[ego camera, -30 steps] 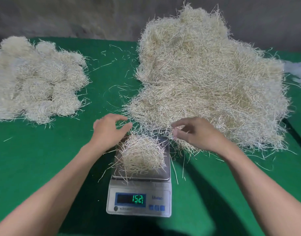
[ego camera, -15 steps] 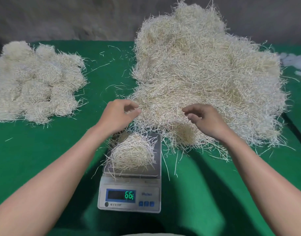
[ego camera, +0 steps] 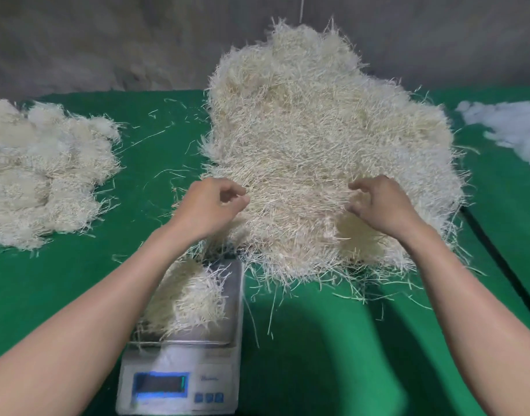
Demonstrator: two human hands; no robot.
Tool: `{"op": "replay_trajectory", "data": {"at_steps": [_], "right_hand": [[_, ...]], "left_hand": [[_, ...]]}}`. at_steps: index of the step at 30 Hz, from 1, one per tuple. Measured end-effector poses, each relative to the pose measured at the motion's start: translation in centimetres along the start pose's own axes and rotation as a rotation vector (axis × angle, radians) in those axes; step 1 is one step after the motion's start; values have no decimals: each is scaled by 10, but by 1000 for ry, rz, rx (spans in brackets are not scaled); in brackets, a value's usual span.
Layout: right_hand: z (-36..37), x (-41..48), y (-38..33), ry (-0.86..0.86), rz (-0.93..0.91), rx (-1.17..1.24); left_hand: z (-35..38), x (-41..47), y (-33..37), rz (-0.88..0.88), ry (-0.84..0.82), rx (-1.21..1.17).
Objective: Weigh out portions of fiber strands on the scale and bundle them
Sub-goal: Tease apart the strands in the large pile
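Observation:
A big heap of pale fiber strands [ego camera: 311, 139] fills the middle of the green table. My left hand [ego camera: 211, 205] rests at the heap's near left edge, fingers curled in a pinch against the strands. My right hand [ego camera: 378, 202] is on the heap's near right part, fingers curled into the fibers. Whether either hand grips strands is unclear. In front sits a small digital scale [ego camera: 182, 382] with a portion of strands [ego camera: 191, 295] on its pan. My left forearm covers part of that portion. The display is blurred.
A pile of bundled fiber portions [ego camera: 41, 172] lies at the left. White fluffy material [ego camera: 510, 127] sits at the far right edge. A dark cable [ego camera: 498, 259] runs along the right side. Loose strands are scattered on the green cloth [ego camera: 333, 355]. A grey wall stands behind.
Both hands moved away from the scale and up onto the big heap. The view shifted closer, and the scale reading changed and is now unreadable.

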State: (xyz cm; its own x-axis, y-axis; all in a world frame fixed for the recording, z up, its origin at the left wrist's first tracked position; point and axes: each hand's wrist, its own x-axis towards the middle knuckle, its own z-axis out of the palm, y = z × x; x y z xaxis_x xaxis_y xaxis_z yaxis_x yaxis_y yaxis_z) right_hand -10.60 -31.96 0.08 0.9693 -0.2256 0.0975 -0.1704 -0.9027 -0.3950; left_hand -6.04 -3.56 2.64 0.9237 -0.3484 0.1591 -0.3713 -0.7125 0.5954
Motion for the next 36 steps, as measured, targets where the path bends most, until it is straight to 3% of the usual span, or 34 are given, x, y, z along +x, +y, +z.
{"op": "replay_trajectory", "data": {"at_steps": [3,5,8,10,12,16,19,23,25,27,28,30,32,34,36], "right_hand": [[-12,8,20,209,-1,138],[-11,9,23,97,-100,111],[17,7,15,-253,-139,-247],[31,17,17,-255,-172,-397],[23,39,21,-93,-147,-176],[-24,85,12,88,33,614],[-41,100,-7,16,60,871],[-52,112,-21,-99,44,1193],[-49,118,-12,22,36,1145],[-38,121,0,24,1,1078],[-27,121,9,-37,-35,973],[-8,116,30,-206,-86,544],[0,114,49,-278,-72,253],[-11,118,52,-192,-87,171],[-31,120,38,92,-129,123]], "left_hand": [[15,17,17,18,39,0],[25,32,30,20,47,-16],[40,54,49,-24,-13,-99],[50,66,61,-94,-104,-202],[59,71,71,-149,-182,-330],[83,77,89,-54,-175,-424],[99,86,106,-46,-176,-460],[105,122,117,-376,-120,-755],[100,134,115,-472,-74,-931],[92,139,112,-498,-53,-1130],[88,141,109,-525,-17,-1211],[79,145,103,-572,28,-1340],[71,149,97,-563,85,-1340],[66,151,96,-542,170,-1186],[64,152,99,-526,160,-1170]]}}
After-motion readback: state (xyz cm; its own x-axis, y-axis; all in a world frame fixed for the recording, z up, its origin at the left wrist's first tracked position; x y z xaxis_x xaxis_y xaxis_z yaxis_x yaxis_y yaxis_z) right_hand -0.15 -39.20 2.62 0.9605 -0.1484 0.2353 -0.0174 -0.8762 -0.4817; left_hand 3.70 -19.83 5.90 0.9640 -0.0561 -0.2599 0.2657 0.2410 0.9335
